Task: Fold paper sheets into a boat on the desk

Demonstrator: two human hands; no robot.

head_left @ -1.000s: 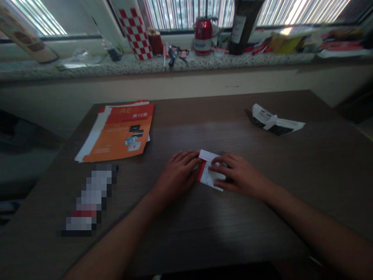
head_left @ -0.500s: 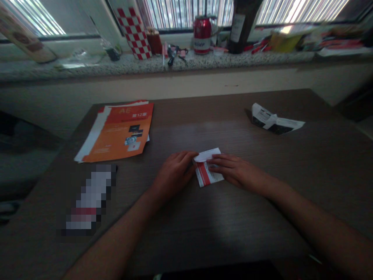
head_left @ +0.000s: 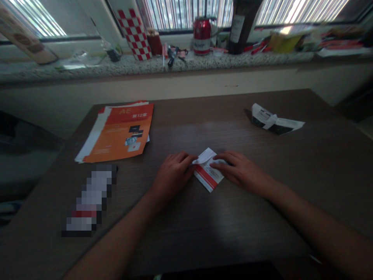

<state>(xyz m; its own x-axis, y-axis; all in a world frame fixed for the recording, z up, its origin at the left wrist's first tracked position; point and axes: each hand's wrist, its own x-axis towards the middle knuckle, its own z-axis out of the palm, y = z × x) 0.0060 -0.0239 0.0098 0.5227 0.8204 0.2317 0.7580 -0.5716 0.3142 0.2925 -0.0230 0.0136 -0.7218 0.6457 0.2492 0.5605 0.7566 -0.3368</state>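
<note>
A small folded piece of paper [head_left: 209, 177], white with a red stripe and fine print, lies on the table between my hands. It sits as a diamond, with one corner pointing toward me and a loose white flap along its upper left side. My left hand [head_left: 175, 171] has its fingertips closed on the left corner. From the other side, my right hand [head_left: 239, 167] holds the right corner, which lies between its thumb and fingers. The undersides of both hands are hidden.
An orange booklet [head_left: 116, 136] lies on papers at the table's left. In front of it is a pixelated, phone-shaped object [head_left: 90, 202]. A folded paper boat [head_left: 275, 120] stands back right. Behind, the granite windowsill [head_left: 186, 64] holds a red-and-white kettle-like container [head_left: 202, 35] and a dark bottle [head_left: 240, 29].
The folded paper has turned on the table, so a corner now points toward me. My right hand's fingers have shifted from lying flat across it to its right corner. My left hand stays nearly in place.
</note>
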